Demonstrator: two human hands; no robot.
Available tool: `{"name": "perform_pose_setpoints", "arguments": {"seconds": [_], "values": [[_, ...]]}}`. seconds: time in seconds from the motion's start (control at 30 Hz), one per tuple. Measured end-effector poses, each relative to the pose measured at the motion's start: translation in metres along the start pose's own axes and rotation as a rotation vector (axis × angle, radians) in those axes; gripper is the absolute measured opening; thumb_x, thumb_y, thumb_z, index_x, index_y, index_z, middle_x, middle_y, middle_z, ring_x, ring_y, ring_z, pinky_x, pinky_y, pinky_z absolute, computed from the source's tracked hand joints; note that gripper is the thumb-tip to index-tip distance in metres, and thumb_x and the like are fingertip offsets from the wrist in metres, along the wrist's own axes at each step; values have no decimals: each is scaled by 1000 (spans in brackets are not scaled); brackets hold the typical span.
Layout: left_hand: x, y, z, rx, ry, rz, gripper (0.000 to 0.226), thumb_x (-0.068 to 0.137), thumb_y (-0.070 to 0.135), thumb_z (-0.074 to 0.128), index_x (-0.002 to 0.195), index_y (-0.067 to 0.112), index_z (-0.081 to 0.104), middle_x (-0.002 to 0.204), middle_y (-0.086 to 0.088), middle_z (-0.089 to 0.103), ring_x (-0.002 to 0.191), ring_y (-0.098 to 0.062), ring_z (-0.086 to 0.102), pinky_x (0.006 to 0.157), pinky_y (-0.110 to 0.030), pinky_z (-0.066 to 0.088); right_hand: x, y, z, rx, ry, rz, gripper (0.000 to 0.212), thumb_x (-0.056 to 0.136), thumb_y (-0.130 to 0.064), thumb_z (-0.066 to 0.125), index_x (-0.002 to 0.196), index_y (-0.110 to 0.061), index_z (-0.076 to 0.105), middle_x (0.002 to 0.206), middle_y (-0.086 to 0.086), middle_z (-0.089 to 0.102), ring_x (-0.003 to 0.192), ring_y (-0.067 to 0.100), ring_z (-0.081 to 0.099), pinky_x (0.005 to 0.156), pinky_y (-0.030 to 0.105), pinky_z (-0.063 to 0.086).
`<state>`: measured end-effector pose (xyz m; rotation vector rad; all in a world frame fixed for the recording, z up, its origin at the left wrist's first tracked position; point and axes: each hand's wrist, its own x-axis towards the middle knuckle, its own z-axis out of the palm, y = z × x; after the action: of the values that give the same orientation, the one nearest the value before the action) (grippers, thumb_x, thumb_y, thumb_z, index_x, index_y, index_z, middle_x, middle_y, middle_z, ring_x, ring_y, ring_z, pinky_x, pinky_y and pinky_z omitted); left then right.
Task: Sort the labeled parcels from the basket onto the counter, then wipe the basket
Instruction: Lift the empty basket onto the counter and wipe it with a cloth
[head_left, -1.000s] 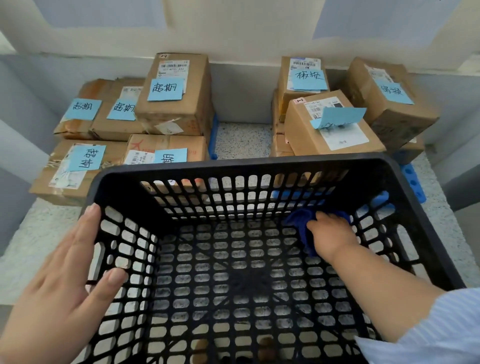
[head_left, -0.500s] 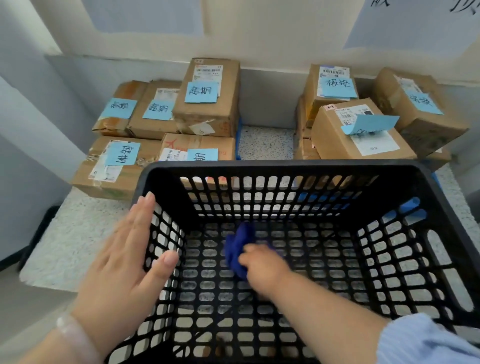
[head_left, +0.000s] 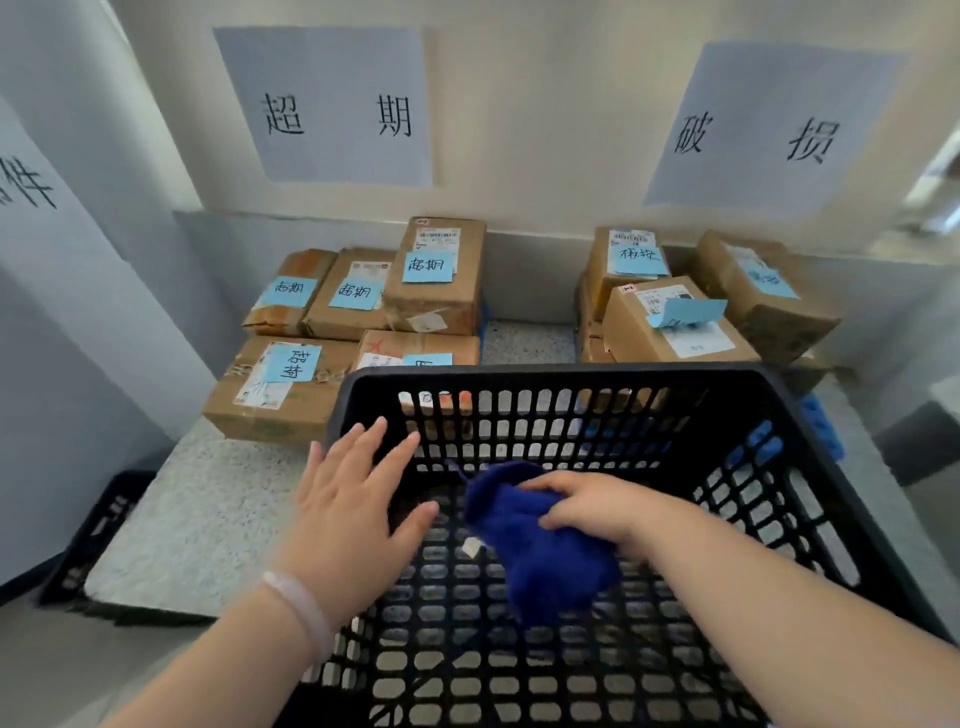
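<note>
Left hand (head_left: 353, 499): laid flat, fingers straight and a little spread, palm over the left rim of the black basket (head_left: 571, 376), thumb reaching inward. It grips nothing. A pale bracelet (head_left: 301, 603) sits on that wrist.

Right hand (head_left: 587, 506): inside the basket, just right of the left hand, fingers curled tight round a bunched blue cloth (head_left: 540, 551). The cloth bulges out between the two hands and hangs below the right palm. We cannot tell whether it touches the basket floor or is held just above it.

The basket stands on the speckled counter (head_left: 208, 514), which shows bare to the left of the left hand.

Beyond the left fingertips we count five brown parcels (head_left: 436, 280), each with a blue handwritten note, packed together against the wall. Beyond the right hand, past the basket's far wall, a second cluster (head_left: 670, 322) of noted boxes is stacked, well apart from the first.

A lettered paper sheet (head_left: 332, 109) hangs on the wall above the first group, and another sheet (head_left: 753, 135) above the second.

Down and left of the left hand, lower than the counter, we see a second black crate (head_left: 98, 525).
</note>
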<state>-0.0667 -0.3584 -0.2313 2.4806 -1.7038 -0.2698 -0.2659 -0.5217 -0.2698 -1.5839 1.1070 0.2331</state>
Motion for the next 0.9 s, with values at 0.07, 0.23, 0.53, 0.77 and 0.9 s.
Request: {"name": "perform_pose_setpoints", "arguments": {"seconds": [0.07,0.23,0.53,0.77,0.9], "values": [[0,14,-6,-155,10,35,75,86,74,28,153,42,21,162,15,19,150,-8,10,121,-30,1,-19,0,-12,234,70,-50,42,78,-14,69,105,-45,64,119,6,65,105,28,65,96,46,52],[10,58,-10,-1087,-398,-263,91,78,63,71,153,36,28,150,2,46,135,-21,47,112,-44,39,-55,-5,-19,633,108,-172,50,87,7,56,124,-26,58,120,8,65,106,28,67,87,40,53],[21,95,5,-1492,-238,-304,53,81,10,80,124,22,51,113,-3,66,97,-21,70,78,-33,60,-83,-5,-2,909,172,-232,35,96,-9,55,130,-16,50,117,13,70,100,32,71,74,44,57],[32,105,-12,-1335,-234,-121,55,84,18,79,128,31,48,121,-2,61,106,-22,67,91,-44,58,-91,1,-6,885,282,-235,45,92,-23,66,134,-22,50,120,9,69,101,29,71,75,44,57],[40,130,-20,-1295,-258,23,57,85,19,78,126,41,45,125,3,61,107,-15,66,92,-38,58,-109,4,-16,940,351,-309,49,88,-19,68,134,-24,50,121,7,69,104,28,70,84,46,57]]}}
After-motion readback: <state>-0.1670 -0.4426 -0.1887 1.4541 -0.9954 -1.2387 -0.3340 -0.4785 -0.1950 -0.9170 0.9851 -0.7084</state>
